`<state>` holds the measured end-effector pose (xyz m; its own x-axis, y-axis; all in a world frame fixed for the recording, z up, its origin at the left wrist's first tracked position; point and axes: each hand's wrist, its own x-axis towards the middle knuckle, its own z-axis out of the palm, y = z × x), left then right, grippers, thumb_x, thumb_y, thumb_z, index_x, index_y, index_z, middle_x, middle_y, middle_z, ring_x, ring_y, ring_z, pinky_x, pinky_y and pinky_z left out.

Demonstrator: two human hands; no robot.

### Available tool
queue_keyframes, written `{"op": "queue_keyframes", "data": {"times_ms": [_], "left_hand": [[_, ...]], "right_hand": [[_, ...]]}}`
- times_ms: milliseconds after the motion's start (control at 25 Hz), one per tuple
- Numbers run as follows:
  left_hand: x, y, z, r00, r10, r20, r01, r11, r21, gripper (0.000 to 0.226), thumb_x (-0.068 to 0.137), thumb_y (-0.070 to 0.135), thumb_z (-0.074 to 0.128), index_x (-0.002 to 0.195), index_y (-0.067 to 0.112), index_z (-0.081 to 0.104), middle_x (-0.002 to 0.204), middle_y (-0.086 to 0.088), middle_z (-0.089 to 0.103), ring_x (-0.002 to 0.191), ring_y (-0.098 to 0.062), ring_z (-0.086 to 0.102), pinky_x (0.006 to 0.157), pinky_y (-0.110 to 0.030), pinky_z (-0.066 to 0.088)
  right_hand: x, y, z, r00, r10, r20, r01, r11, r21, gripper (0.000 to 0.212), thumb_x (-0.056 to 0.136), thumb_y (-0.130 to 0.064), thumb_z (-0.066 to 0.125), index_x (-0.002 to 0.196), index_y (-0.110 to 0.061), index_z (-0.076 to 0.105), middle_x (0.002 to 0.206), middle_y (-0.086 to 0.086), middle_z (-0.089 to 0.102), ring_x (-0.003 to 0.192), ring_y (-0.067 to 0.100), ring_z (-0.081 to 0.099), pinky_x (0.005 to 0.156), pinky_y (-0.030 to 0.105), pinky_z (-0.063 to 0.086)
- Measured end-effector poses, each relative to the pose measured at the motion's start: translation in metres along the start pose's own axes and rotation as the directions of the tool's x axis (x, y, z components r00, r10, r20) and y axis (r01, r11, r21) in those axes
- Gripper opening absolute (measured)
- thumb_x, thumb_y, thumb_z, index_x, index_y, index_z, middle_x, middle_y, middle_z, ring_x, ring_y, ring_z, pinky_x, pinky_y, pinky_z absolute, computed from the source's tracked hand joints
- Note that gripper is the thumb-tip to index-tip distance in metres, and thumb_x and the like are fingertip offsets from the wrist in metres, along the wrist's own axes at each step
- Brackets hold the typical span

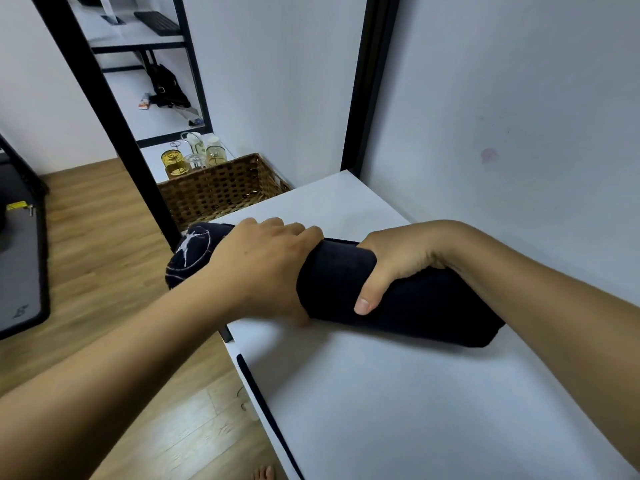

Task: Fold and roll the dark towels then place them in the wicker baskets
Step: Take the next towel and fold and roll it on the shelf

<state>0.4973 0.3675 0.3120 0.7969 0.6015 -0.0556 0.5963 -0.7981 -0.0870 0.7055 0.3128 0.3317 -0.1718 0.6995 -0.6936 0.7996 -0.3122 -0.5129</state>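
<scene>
Item: one dark towel (415,306), rolled into a thick cylinder and lying on the white table (398,420). Its long axis runs from the table's far left edge toward the near right. The left end overhangs that edge slightly and carries a white printed design; the right end rests flat on the surface.

Left hand (259,265): palm down over the left part of the roll, fingers curled across the top to the far side, holding it. The thumb is largely hidden below the roll, so its contact cannot be confirmed.

Right hand (388,261): clasped round the middle of the roll, thumb pressed on the near face, fingers wrapped over the top and out of sight. The forearm lies over the roll's right portion.

Surroundings: a wicker basket (221,188) stands beyond the table's far left corner, on a low white shelf with glass jars (175,162) just behind it. A black post (104,98) rises beside the basket. The wall (519,98) is pale with a faint pink mark. The wood floor (104,254) lies to the left, with a dark-edged grey mat (20,265) on it.
</scene>
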Motion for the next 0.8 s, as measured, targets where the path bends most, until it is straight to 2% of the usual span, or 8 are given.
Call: {"op": "queue_keyframes", "data": {"times_ms": [80, 160, 240, 320, 440, 560, 680, 800], "left_hand": [[0.007, -0.002, -0.004, 0.998, 0.015, 0.056, -0.014, 1.000, -0.017, 0.073, 0.047, 0.070, 0.072, 0.106, 0.036, 0.046, 0.091, 0.011, 0.059, 0.083, -0.018, 0.059, 0.068, -0.033, 0.047], [0.017, -0.004, -0.010, 0.991, 0.012, 0.134, -0.010, 1.000, -0.016, 0.074, 0.044, 0.070, 0.077, 0.103, 0.037, 0.048, 0.085, 0.011, 0.059, 0.074, -0.016, 0.056, 0.061, -0.030, 0.040], [0.029, -0.006, -0.015, 0.978, 0.007, 0.208, 0.008, 0.998, -0.070, 0.075, 0.043, 0.072, 0.080, 0.102, 0.038, 0.050, 0.082, 0.014, 0.058, 0.069, -0.009, 0.051, 0.056, -0.027, 0.034], [0.037, -0.009, -0.018, 0.961, 0.022, 0.275, 0.022, 0.988, -0.153, 0.075, 0.043, 0.072, 0.083, 0.102, 0.038, 0.052, 0.086, 0.017, 0.060, 0.073, -0.004, 0.052, 0.059, -0.027, 0.037], [0.037, -0.015, -0.019, 0.966, 0.067, 0.249, 0.002, 0.964, -0.266, 0.078, 0.048, 0.078, 0.079, 0.110, 0.039, 0.054, 0.100, 0.019, 0.063, 0.087, -0.008, 0.058, 0.076, -0.032, 0.045], [0.028, -0.020, -0.006, 0.995, 0.095, -0.027, -0.099, 0.967, -0.234, 0.085, 0.061, 0.097, 0.039, 0.120, 0.038, 0.056, 0.112, 0.015, 0.064, 0.101, -0.015, 0.059, 0.093, -0.039, 0.043], [0.017, -0.015, 0.009, 0.958, -0.049, -0.281, 0.003, 0.987, -0.162, 0.083, 0.080, 0.084, 0.007, 0.106, 0.031, 0.065, 0.101, 0.009, 0.067, 0.097, -0.019, 0.059, 0.095, -0.041, 0.033], [0.016, -0.014, 0.022, 0.919, -0.136, -0.370, 0.089, 0.986, -0.141, 0.075, 0.088, 0.073, 0.008, 0.099, 0.031, 0.069, 0.096, 0.009, 0.071, 0.098, -0.019, 0.061, 0.097, -0.039, 0.033]], "right_hand": [[-0.009, -0.001, 0.008, 0.994, -0.032, -0.109, 0.028, 0.999, -0.041, 0.054, 0.061, -0.045, 0.089, 0.109, -0.035, 0.067, 0.100, -0.011, 0.075, 0.091, 0.015, 0.073, 0.088, 0.041, 0.059], [-0.020, -0.005, 0.024, 0.945, -0.046, -0.323, -0.044, 0.963, -0.266, 0.072, 0.056, -0.067, 0.081, 0.117, -0.042, 0.052, 0.105, -0.018, 0.065, 0.095, 0.009, 0.066, 0.083, 0.036, 0.056], [-0.026, -0.008, 0.048, 0.841, -0.123, -0.527, -0.252, 0.773, -0.583, 0.096, 0.054, -0.081, 0.069, 0.132, -0.038, 0.034, 0.105, -0.013, 0.055, 0.095, 0.017, 0.058, 0.073, 0.034, 0.045], [-0.023, -0.009, 0.060, 0.798, -0.185, -0.574, -0.325, 0.669, -0.668, 0.097, 0.054, -0.079, 0.068, 0.130, -0.030, 0.032, 0.093, -0.009, 0.052, 0.083, 0.021, 0.054, 0.068, 0.033, 0.043], [-0.020, -0.014, 0.031, 0.869, -0.055, -0.492, -0.223, 0.845, -0.487, 0.078, 0.051, -0.074, 0.077, 0.113, -0.036, 0.047, 0.086, -0.013, 0.060, 0.076, 0.011, 0.057, 0.068, 0.032, 0.051], [-0.016, -0.013, 0.008, 0.960, 0.025, -0.278, -0.087, 0.973, -0.212, 0.058, 0.054, -0.057, 0.087, 0.104, -0.040, 0.063, 0.093, -0.016, 0.073, 0.083, 0.009, 0.071, 0.079, 0.035, 0.059], [-0.011, -0.006, 0.010, 0.989, 0.025, -0.143, -0.022, 0.999, 0.024, 0.046, 0.066, -0.040, 0.087, 0.107, -0.031, 0.071, 0.096, -0.005, 0.078, 0.086, 0.019, 0.076, 0.089, 0.044, 0.059], [-0.008, -0.002, 0.013, 0.992, 0.039, -0.117, -0.024, 0.992, 0.120, 0.049, 0.067, -0.037, 0.086, 0.112, -0.025, 0.071, 0.100, 0.000, 0.078, 0.090, 0.024, 0.075, 0.092, 0.046, 0.057]]}}
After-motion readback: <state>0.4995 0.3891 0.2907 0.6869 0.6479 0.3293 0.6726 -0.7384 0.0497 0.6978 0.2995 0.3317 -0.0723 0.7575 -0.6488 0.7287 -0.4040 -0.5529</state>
